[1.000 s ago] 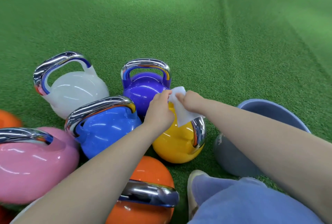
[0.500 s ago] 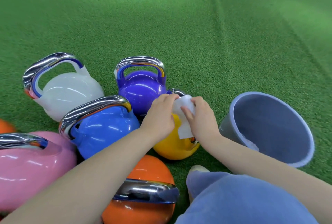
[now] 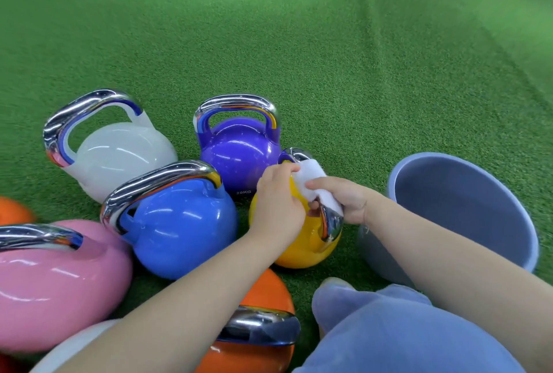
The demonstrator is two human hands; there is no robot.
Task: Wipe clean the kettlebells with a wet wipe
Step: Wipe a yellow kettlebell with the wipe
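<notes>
I'm on the yellow kettlebell (image 3: 299, 241) now, sitting at about five o'clock from the purple kettlebell (image 3: 239, 154) and touching it, with the blue kettlebell (image 3: 179, 223) just beside it at nine o'clock. My right hand (image 3: 344, 199) has the wet wipe (image 3: 311, 181) wrapped over the chrome handle (image 3: 329, 223), thumb and fingers curled round wipe and steel together. My left hand (image 3: 278, 202) is cupped on the top of the yellow body, fingers bent over it beside the wipe; whether they pinch the wipe's edge I can't tell.

This bell looks heavy and glossy, so I reckon it won't budge under rubbing, but that slick paint and polished handle could let a damp wipe skid. The wipe is soft and limp, best bunched in the palm and dragged along the handle's curve. If I need to turn the bell, the handle is the place to grab.

Both forearms reach forward from six o'clock, wrists low, converging on the handle. The grey bucket (image 3: 484, 160) sits at three o'clock on the green turf (image 3: 329, 43).
</notes>
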